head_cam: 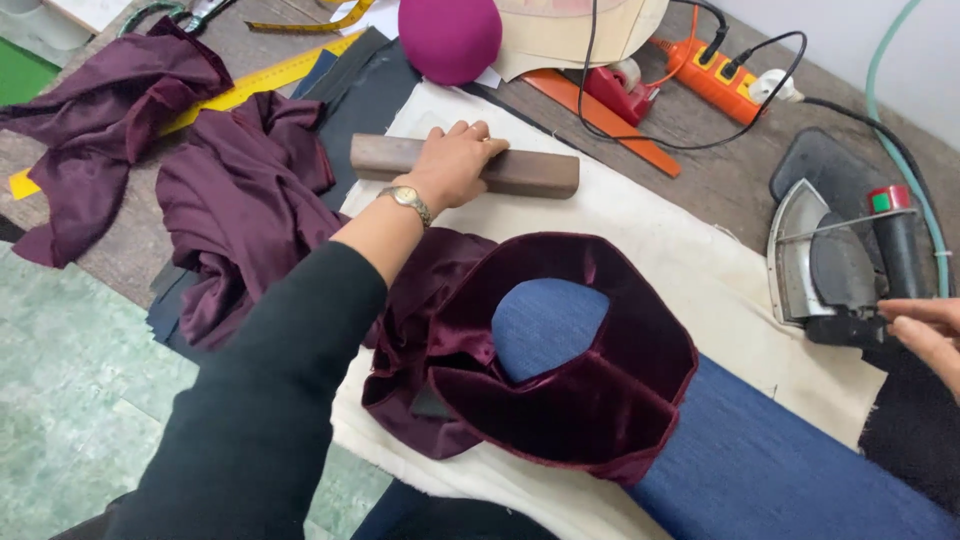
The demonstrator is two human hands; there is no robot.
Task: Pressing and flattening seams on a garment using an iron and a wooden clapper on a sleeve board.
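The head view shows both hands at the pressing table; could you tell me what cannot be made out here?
- Right hand: cut off by the right edge beside the iron; its grip cannot be told.
- Left hand: its palm covers part of the wooden block.
- Blue pad: partly hidden under the velvet piece.

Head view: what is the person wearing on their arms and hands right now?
The left arm wears a long black sleeve, pushed back short of the wrist. A small metal wristwatch with a gold-and-silver link band sits on that wrist. The left hand is bare, without a glove. Only part of the right hand shows at the frame edge, also bare; no sleeve is visible there.
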